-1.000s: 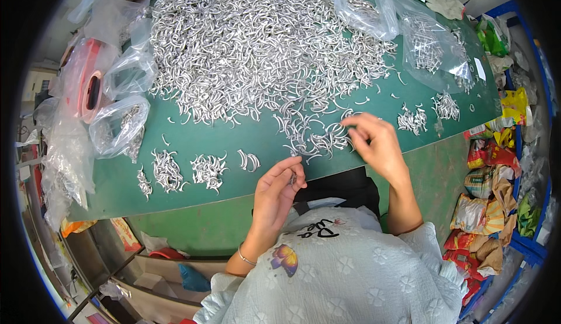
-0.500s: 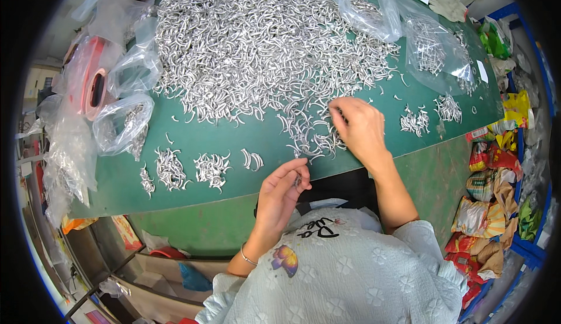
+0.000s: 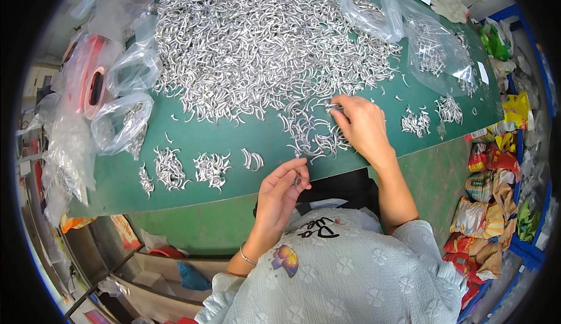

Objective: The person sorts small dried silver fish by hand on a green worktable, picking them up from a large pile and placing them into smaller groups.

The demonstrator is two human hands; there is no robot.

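Observation:
A broad heap of small curved silvery metal pieces (image 3: 245, 43) covers the far middle of the green table (image 3: 228, 131). From it a looser spread of the pieces (image 3: 307, 128) reaches toward the near edge. My right hand (image 3: 363, 124) is at the right of this spread, thumb and forefinger pinched on a curved metal piece (image 3: 334, 108). My left hand (image 3: 284, 185) is at the table's near edge, fingers curled around several metal pieces (image 3: 297, 179), mostly hidden in the palm. Small sorted piles (image 3: 211, 169) lie to the left, with a few pieces (image 3: 252, 159) beside them.
Two small piles (image 3: 415, 122) lie on the right of the table. Clear plastic bags holding pieces stand at the left (image 3: 124, 124) and far right (image 3: 432, 49). A pink container (image 3: 93, 84) is at the left edge. Colourful packages (image 3: 482, 184) fill a blue rack at the right.
My right hand has shifted slightly, and a metal piece now shows between its thumb and forefinger. The left hand has stayed in place.

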